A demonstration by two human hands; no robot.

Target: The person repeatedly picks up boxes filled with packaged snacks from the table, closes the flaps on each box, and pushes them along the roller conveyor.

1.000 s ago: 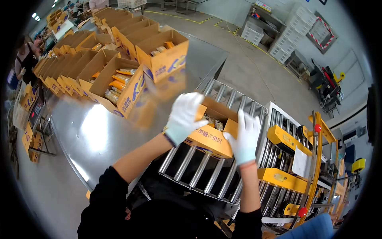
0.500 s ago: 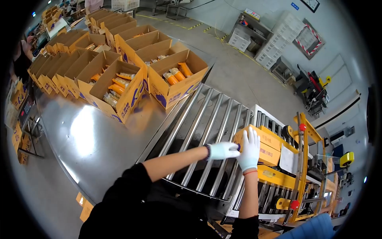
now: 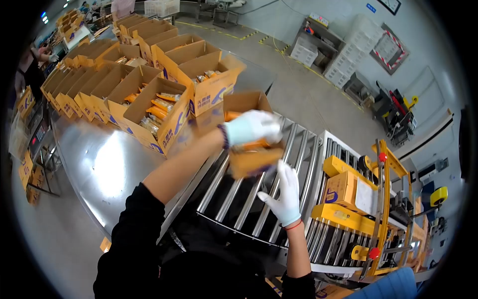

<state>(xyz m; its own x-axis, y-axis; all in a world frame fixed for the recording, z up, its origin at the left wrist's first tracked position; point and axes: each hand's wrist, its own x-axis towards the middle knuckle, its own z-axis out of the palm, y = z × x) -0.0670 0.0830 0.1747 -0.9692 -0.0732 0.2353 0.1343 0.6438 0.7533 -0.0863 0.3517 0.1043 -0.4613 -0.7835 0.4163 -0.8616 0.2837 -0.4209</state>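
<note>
An open carton (image 3: 256, 163) packed with orange-wrapped packets sits over the rollers at the table's edge, smeared by motion. My left hand (image 3: 253, 127), in a white glove, reaches across the top of this carton; its fingers are blurred, and I cannot tell whether they grip it. Beside the carton's near right corner is my gloved right hand (image 3: 285, 195), fingers stretched up and thumb spread, holding nothing. Further right, a closed carton (image 3: 341, 188) lies between the yellow guides (image 3: 343, 218) of the taping machine.
The roller conveyor (image 3: 249, 208) runs from the steel table (image 3: 94, 174) to the machine's yellow frame (image 3: 382, 199). Rows of open filled cartons (image 3: 158, 119) stand on the table. White crates (image 3: 348, 50) are stacked by the wall. A person (image 3: 31, 65) stands at far left.
My hands have left the closed carton, which now sits further into the machine. An open carton has shifted from the table onto the rollers, with my left hand now over it.
</note>
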